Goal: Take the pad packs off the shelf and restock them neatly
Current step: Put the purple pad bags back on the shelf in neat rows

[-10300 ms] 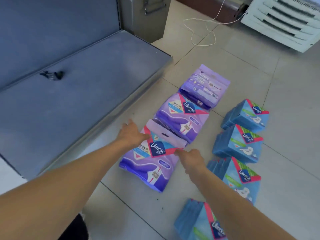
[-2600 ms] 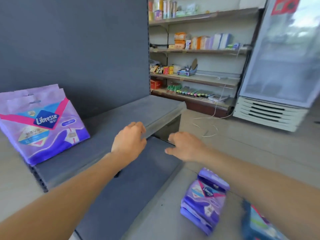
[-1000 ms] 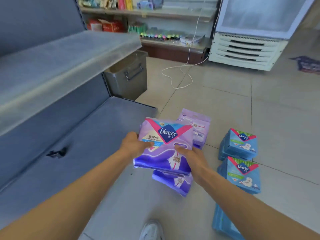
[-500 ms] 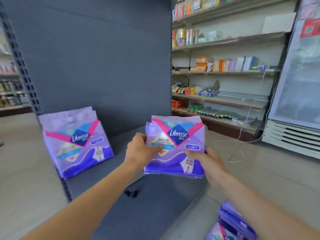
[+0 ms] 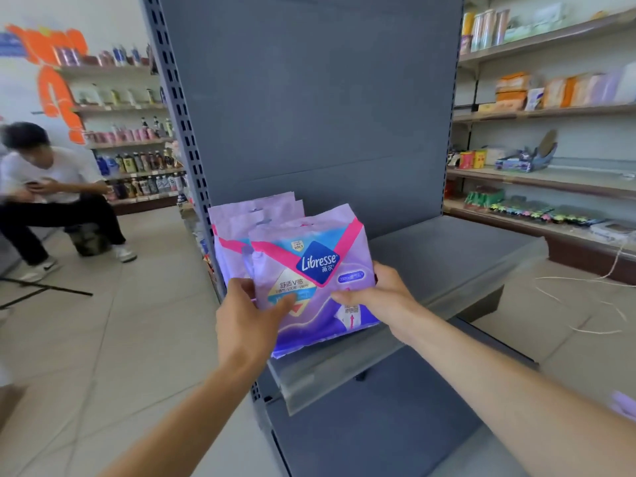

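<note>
I hold a purple Libresse pad pack [image 5: 318, 270] upright with both hands at the left end of the grey shelf [image 5: 447, 259]. My left hand [image 5: 249, 313] grips its lower left side, thumb across the front. My right hand [image 5: 382, 294] grips its lower right side. The pack's bottom edge is at the shelf's front lip. Directly behind it stand other purple pad packs [image 5: 241, 222], partly hidden, against the grey back panel [image 5: 309, 98].
A clear plastic price rail [image 5: 344, 373] runs along the shelf's front. The lower grey base shelf [image 5: 361, 425] lies below. A person [image 5: 44, 187] sits at the left on the floor side. Stocked wall shelves [image 5: 550, 111] fill the right; a white cord [image 5: 585, 294] lies on the tiles.
Both hands carried the purple pack up and leftward, from mid-air to in front of the packs standing on the shelf. The view has swung left.
</note>
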